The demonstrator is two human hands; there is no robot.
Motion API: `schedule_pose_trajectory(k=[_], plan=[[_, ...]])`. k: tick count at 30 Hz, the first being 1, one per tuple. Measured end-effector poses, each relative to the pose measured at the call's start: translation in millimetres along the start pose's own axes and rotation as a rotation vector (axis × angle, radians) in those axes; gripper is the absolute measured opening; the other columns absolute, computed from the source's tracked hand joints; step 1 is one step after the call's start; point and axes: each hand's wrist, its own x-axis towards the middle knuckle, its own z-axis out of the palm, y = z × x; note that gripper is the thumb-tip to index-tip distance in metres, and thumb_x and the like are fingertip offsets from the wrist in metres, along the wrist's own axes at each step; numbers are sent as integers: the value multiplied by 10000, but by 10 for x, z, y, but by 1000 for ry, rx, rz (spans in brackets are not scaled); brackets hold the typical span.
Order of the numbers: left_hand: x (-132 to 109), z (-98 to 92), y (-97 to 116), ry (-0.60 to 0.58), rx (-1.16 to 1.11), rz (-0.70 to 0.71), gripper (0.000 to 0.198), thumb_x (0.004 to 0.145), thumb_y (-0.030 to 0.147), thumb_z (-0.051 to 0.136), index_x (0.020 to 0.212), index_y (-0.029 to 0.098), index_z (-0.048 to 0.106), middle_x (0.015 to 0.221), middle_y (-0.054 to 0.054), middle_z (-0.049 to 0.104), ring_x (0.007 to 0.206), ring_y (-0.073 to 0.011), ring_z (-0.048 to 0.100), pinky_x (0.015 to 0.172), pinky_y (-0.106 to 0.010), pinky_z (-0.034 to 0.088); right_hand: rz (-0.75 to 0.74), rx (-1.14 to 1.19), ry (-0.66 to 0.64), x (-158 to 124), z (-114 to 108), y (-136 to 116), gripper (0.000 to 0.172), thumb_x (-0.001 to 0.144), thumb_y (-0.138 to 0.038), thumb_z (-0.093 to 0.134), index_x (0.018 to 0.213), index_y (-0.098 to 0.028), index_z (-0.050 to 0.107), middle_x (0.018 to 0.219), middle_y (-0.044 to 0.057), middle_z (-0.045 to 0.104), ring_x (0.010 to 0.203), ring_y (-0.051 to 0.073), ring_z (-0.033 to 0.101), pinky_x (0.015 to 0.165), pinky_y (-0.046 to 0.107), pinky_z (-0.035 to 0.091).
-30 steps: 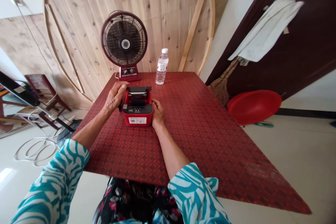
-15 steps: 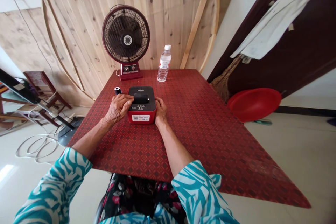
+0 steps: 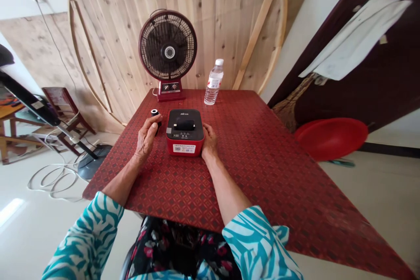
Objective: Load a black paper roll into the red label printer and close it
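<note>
Fingers of the right hand (image 3: 210, 142) lie loosely unclosed along the right wall of the red-and-black device (image 3: 185, 134), presumably steadying it on the table (image 3: 278, 175); left hand (image 3: 146, 135) fingers bend at the small black roll (image 3: 154, 111), grip indeterminable

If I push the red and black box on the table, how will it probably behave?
The box would probably slide rather than tip, because it looks low and wide. Its flat sides make rolling unlikely. It also looks hard, with fairly straight edges, so it should feel stiff.
</note>
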Motion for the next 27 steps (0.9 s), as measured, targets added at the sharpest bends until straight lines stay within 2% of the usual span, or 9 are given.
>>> schedule_pose_trajectory(k=[4,7,12,17,21,27], plan=[[20,-50,-129,-40,-84,-221,478,830,518,647,1179,196,695,1116,-88,725,1020,-237,666,954,-382,492,33,48,10,-8,9,-12,321,723,-441,634,932,-213,720,901,-6,750,831,169,651,819,323,503],[9,3,-184,-79,-201,-337,512,775,493,684,1192,196,682,1069,-74,718,895,-202,655,827,-339,497,37,62,2,-18,10,-19,326,725,-449,638,937,-214,714,881,-8,746,798,162,645,779,312,505],[4,133,-142,-86,-320,-410,536,715,438,738,1186,197,656,982,-40,689,829,-171,625,753,-303,461,22,15,8,-10,-6,-12,321,730,-453,622,931,-216,703,874,-4,744,792,167,642,748,312,509],[40,164,-85,-57,-463,-517,509,665,369,784,1127,187,670,908,-9,646,752,-128,593,705,-270,453,46,18,21,4,-10,-4,330,710,-448,638,933,-216,710,872,-5,745,781,166,645,744,310,506],[66,172,-80,-52,-477,-545,498,658,332,784,1126,196,678,856,5,640,715,-121,588,688,-267,464,33,23,41,11,-9,6,320,703,-436,634,921,-217,717,877,-5,744,802,169,645,744,308,507],[103,179,-115,-81,-498,-635,504,656,297,746,1143,203,657,817,10,651,683,-129,592,660,-278,466,-14,-7,1,39,-32,51,313,748,-448,617,940,-224,720,913,1,752,861,182,657,791,330,527]])
